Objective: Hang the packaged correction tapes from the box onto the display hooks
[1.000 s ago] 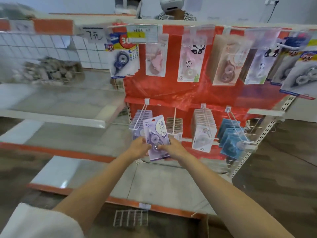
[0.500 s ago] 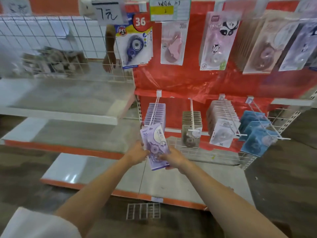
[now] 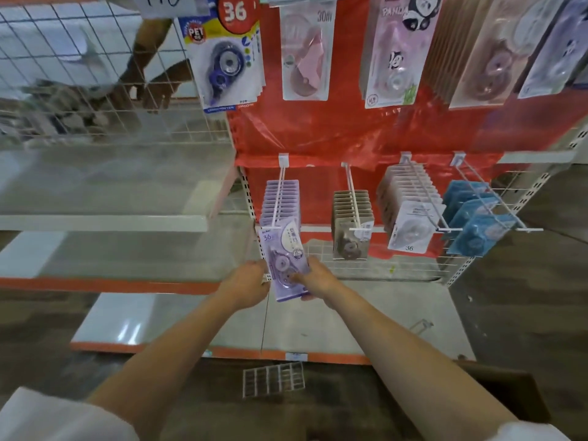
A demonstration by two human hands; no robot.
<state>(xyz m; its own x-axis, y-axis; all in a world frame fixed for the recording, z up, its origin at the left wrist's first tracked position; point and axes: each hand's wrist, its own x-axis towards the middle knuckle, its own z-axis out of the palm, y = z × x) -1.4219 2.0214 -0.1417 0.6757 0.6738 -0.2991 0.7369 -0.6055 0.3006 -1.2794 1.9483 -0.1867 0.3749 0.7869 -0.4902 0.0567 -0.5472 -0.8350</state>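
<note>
Head view: both hands hold one purple packaged correction tape (image 3: 284, 261) upright at the front end of the leftmost lower display hook (image 3: 277, 194). The left hand (image 3: 246, 286) is closed on the pack's left edge and the right hand (image 3: 318, 278) on its right edge, thumb laid across the front. The pack's top reaches the hook's tip; whether its hole is on the wire cannot be told.

The lower row has four hooks. The first carries a row of matching purple packs (image 3: 281, 198), roughly a dozen, too tightly stacked to count surely. The second hook (image 3: 353, 194) holds brown-backed packs (image 3: 351, 224), about eight. The third holds a row of white packs (image 3: 410, 211), the front one marked 36. The fourth holds three blue packs (image 3: 477, 218).

The upper row shows five product groups against the red backing (image 3: 334, 132): a blue-and-white pack marked 36 (image 3: 227, 55), a pink pack marked 30m (image 3: 305, 49), a panda pack (image 3: 396, 49), a brown-backed stack (image 3: 486, 52) and one more pack cut off at the right edge.

To the left are bare shelves (image 3: 105, 192) and a wire grid (image 3: 79, 74); behind the grid, two hands of another person (image 3: 152, 81) are visible.
</note>
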